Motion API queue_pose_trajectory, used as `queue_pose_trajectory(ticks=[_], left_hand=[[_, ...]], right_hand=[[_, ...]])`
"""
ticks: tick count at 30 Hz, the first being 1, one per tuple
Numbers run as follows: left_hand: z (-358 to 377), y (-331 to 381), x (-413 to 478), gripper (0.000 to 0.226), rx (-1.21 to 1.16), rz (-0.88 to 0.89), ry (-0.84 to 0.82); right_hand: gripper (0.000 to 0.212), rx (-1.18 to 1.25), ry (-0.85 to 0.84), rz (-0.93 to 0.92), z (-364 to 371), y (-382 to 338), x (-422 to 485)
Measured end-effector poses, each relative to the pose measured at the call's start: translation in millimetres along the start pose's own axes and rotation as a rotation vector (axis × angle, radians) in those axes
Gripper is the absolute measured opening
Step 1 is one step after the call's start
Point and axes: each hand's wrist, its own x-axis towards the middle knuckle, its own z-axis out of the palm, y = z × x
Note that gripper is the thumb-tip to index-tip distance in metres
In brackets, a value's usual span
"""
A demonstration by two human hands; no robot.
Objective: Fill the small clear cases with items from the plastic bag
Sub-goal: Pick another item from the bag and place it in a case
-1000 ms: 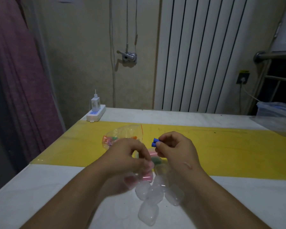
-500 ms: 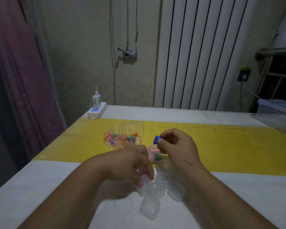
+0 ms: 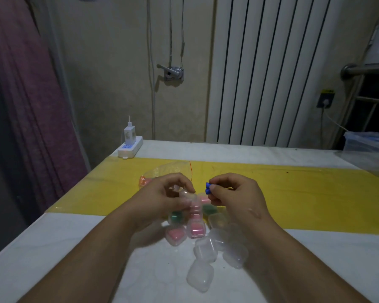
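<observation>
Plastic on a glossy table

The cases [image 3: 205, 250] are clear, smooth plastic; the bag [image 3: 162, 171] is thin, shiny, crinkled film. The table [image 3: 53, 248] looks like pale, polished stone with a glossy yellow strip [image 3: 304, 193]. The curtain [image 3: 26, 106] is matt purple cloth, the wall handle [image 3: 173, 72] bright metal.

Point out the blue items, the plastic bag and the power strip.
blue items [image 3: 207, 188]: head view, on the exposed blue ends.
plastic bag [image 3: 162, 171]: head view, on its clear upper film.
power strip [image 3: 130, 148]: head view, on its white top face.
</observation>
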Motion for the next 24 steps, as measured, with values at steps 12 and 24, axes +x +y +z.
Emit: queue_pose_trajectory(ticks=[12,24], left_hand=[[3.4,-10.0,9.3,0.041,-0.122,0.087,0.099],[10.7,-4.4,9.1,0.030,0.130,0.144,0.262]], right_hand=[[0.017,0.085,-0.187,0.151,1.5,-5.3,-5.1],[0.016,0.096,-0.218,0.199,3.6,-1.7,-5.7]])
